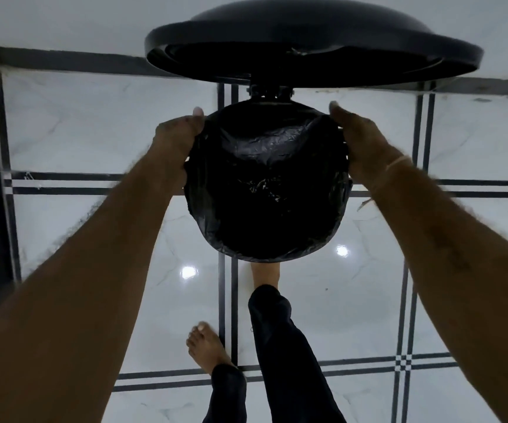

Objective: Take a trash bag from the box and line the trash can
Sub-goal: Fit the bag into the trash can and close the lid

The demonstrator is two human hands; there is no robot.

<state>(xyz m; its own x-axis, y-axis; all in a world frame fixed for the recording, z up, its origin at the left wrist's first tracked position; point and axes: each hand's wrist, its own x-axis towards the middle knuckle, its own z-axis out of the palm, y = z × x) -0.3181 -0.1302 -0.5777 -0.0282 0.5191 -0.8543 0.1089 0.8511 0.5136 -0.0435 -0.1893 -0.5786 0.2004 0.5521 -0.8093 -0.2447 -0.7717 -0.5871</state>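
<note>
2 hands (179, 141) (365, 145) on 1 trash bag (264, 184) lining 1 trash can (344, 148)

Glossy white marble-look tile floor (78, 123), black double grout lines. Trash can (266, 184) stands frame centre. Bare foot (208, 346) lower centre.

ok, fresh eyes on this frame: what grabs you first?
The black trash bag stretched over the round trash can's mouth, centre frame, with the left hand and right hand gripping its edge on either side. Above it the can's black lid stands swung open. Below, a foot reaches under the can's near edge.
</note>
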